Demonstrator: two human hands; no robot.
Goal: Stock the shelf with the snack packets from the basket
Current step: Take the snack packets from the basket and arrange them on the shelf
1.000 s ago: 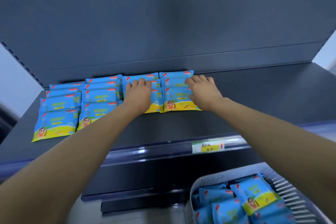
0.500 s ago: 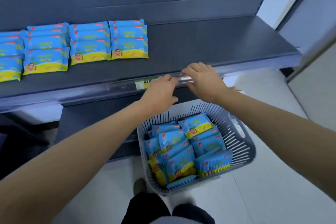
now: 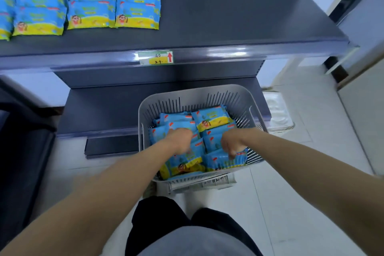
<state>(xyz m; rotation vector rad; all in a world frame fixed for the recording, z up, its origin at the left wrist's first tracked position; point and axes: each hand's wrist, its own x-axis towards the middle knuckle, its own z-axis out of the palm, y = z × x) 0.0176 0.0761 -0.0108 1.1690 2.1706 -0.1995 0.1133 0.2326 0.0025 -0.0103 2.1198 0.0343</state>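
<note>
A grey slatted basket (image 3: 187,94) stands on the floor below the shelf, filled with blue-and-yellow snack packets (image 3: 209,119). Both my hands reach down into it. My left hand (image 3: 180,139) is curled over a packet near the basket's middle. My right hand (image 3: 231,145) is closed on the top edge of a packet at the front right. The fingertips of both hands are partly hidden. On the dark grey shelf (image 3: 239,21) above, rows of the same packets (image 3: 137,6) lie flat and overlapping at the left. The shelf's right half is bare.
A price label (image 3: 155,57) sits on the shelf's front rail. A lower shelf (image 3: 99,108) runs behind the basket. A white object (image 3: 276,110) lies on the pale tiled floor to the right. My dark trousers (image 3: 158,214) are just in front of the basket.
My hands left the packets on the shelf, passed over its front rail and dropped into the basket. The view tilted down from the shelf to the basket.
</note>
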